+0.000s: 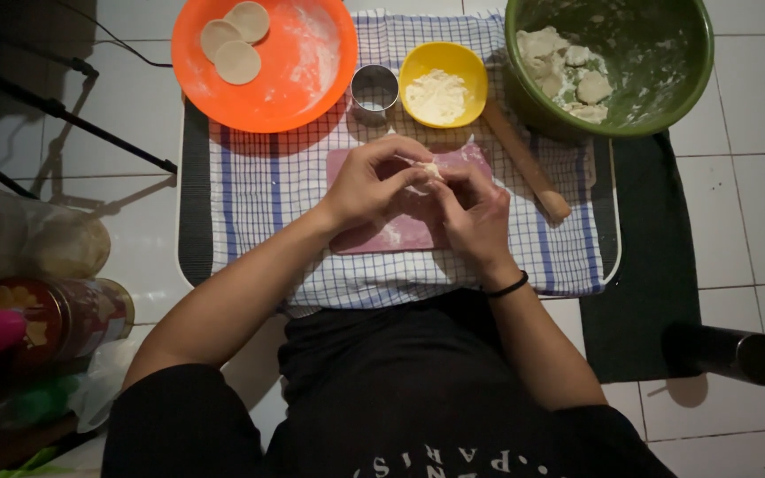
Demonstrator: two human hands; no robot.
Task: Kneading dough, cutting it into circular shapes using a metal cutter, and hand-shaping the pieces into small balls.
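Between both hands' fingertips [413, 168] sits dough [429, 168].

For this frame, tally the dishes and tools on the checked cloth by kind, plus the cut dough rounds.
Plates: 1, the orange plate
Bowls: 2, the yellow bowl and the green bowl
Ring cutters: 1, the metal ring cutter
Rolling pins: 1, the wooden rolling pin
Boards: 1, the pink board
Dough rounds: 3, the cut dough rounds on the plate
Total: 9
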